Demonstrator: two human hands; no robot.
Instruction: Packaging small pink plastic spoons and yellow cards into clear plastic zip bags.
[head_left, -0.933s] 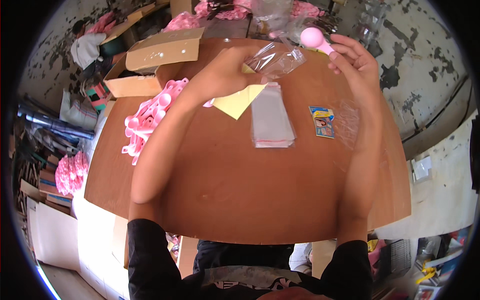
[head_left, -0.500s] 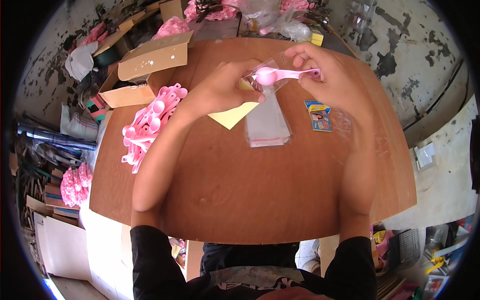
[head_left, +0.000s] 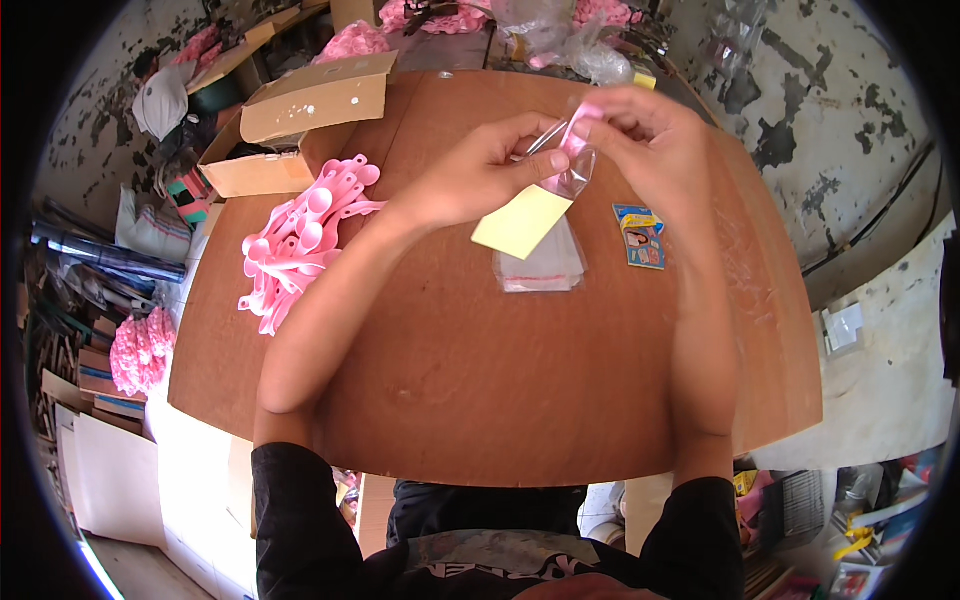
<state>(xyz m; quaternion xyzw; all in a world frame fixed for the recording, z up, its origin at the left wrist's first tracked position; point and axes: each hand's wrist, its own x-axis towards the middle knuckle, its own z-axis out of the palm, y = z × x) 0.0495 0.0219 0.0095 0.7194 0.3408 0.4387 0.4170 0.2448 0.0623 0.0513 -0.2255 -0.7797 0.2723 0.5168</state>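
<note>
My left hand (head_left: 492, 172) pinches the mouth side of a clear plastic bag (head_left: 580, 178), with a yellow card (head_left: 522, 224) hanging below its fingers. Partly inside that bag is a pink scoop spoon (head_left: 578, 130), tilted upright. My right hand (head_left: 652, 132) grips its upper end, fingers curled and a little blurred. Under the yellow card lies a stack of clear bags (head_left: 540, 275) on the brown table (head_left: 480, 380). To the left sits a heap of pink scoop spoons (head_left: 298, 240). Small blue printed cards (head_left: 640, 238) lie by my right forearm.
An open cardboard box (head_left: 262, 170) stands at the table's far left. Beyond the far edge are pink bundles and crumpled clear plastic (head_left: 600, 62). More pink packs (head_left: 143, 350) are on the left, beside the table. A peeling wall (head_left: 790, 110) rises at the right.
The pink spoon has turned from lying sideways to tilted upright, and its bowl is lower in the bag. My left hand and the yellow card have shifted right.
</note>
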